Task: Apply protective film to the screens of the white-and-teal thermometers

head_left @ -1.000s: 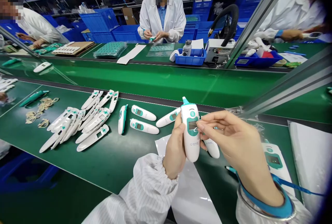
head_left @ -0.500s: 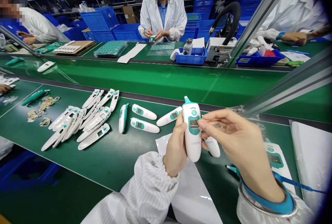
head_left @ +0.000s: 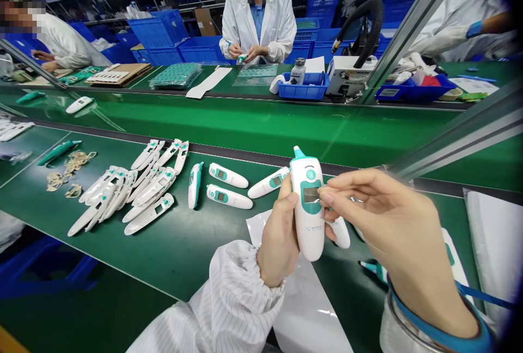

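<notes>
My left hand (head_left: 280, 236) is wrapped round a white and teal thermometer (head_left: 309, 206), holding it upright above the green table. My right hand (head_left: 382, 219) has its fingertips pinched together at the right edge of the thermometer's small screen; whether anything is between them I cannot make out. Another white thermometer (head_left: 341, 233) lies on the table just behind the held one. Under my hands lies a white sheet (head_left: 302, 309).
Three finished thermometers (head_left: 226, 184) lie left of my hands, beside a pile of white half shells (head_left: 131, 192). Beyond runs a green conveyor (head_left: 253, 124). A person in a white coat (head_left: 257, 20) works across it, near a blue tray (head_left: 304, 90). An aluminium post (head_left: 408, 26) slants at right.
The held thermometer and both hands have drifted slightly to the right. My right fingertips stay at the screen's edge.
</notes>
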Demonstrator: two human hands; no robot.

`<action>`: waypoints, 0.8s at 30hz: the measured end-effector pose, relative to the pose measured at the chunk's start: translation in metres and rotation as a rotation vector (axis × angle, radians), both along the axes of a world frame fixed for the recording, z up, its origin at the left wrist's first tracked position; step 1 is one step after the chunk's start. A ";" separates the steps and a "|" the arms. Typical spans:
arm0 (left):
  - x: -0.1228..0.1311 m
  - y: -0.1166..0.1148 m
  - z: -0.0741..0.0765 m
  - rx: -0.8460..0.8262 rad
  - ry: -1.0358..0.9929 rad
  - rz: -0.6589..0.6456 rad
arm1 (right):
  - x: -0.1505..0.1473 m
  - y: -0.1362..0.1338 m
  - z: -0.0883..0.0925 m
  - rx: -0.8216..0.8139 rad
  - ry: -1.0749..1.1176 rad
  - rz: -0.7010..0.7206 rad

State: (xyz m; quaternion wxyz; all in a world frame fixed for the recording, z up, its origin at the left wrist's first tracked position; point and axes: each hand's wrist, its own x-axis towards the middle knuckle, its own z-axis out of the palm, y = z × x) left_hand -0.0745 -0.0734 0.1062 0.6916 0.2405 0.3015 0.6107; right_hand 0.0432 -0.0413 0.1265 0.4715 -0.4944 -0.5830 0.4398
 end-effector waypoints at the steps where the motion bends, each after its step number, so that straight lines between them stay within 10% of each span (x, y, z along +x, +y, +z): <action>1: 0.000 0.000 0.000 -0.002 0.002 0.006 | 0.000 -0.001 0.001 0.019 -0.018 -0.010; 24: 0.002 -0.008 0.000 -0.029 0.116 0.054 | -0.001 -0.010 0.007 0.227 -0.211 -0.051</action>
